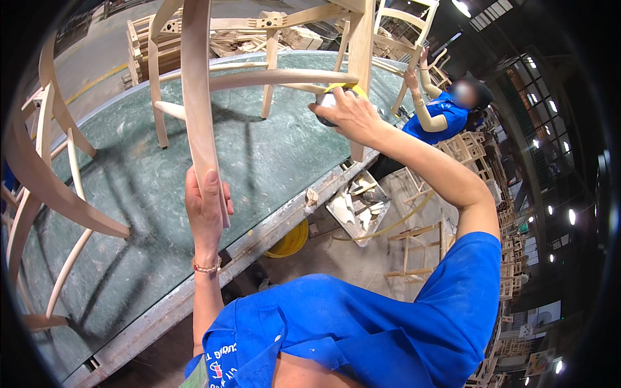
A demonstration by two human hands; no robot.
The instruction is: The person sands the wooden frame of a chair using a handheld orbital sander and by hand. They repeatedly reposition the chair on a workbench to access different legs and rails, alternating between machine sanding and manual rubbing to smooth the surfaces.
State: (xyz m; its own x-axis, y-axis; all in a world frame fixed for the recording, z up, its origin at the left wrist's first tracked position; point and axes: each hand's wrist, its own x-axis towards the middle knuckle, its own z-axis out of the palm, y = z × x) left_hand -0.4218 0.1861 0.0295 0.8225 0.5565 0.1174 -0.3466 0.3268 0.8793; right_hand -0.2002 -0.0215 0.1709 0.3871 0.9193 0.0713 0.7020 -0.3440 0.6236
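Note:
A pale wooden chair frame [196,97] stands on the green-topped workbench [284,152]. My left hand [208,197] is wrapped round the lower end of its near curved leg, the thumb lying along the wood. Under my right hand [354,116] is a palm sander [325,107] with a dark and silver body and a yellow edge. My fingers close over the top of it, and it sits where the curved stretcher [284,78] meets the right leg [359,52]. The exact contact between its pad and the wood is hidden.
Another chair frame [71,200] stands at the left of the bench. Below the bench edge are a yellow bucket [289,240] and a tray of scraps [359,208]. A co-worker in blue [446,116] handles a chair at the far right. Stacked wooden parts [155,48] lie behind.

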